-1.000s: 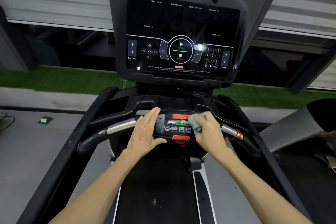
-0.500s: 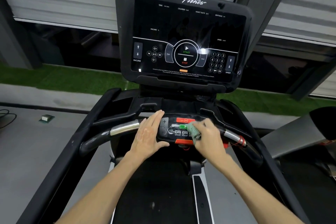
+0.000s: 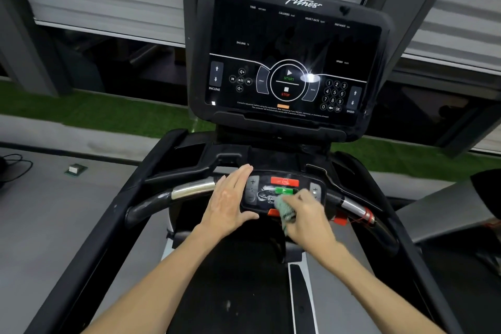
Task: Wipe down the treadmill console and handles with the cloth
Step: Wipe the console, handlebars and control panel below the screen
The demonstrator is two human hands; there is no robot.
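A black treadmill console screen (image 3: 290, 62) stands upright ahead, dark with white markings. Below it sits a small control panel (image 3: 282, 190) with a red and a green button, between two chrome-and-black handles (image 3: 189, 190) (image 3: 355, 207). My left hand (image 3: 230, 203) lies flat with straight fingers on the panel's left edge. My right hand (image 3: 306, 217) grips a bunched pale green cloth (image 3: 284, 211) and presses it on the panel's lower middle, covering some small buttons.
The black running belt (image 3: 238, 293) runs below my arms, with black side rails (image 3: 89, 238) on both sides. Another treadmill (image 3: 447, 211) stands at the right. A small box (image 3: 76, 169) and a cable (image 3: 13, 165) lie on the grey floor at left.
My right hand has slid the cloth down and left across the control panel, from beside the green button to the lower buttons. My left hand has stayed in place. The view has tilted down.
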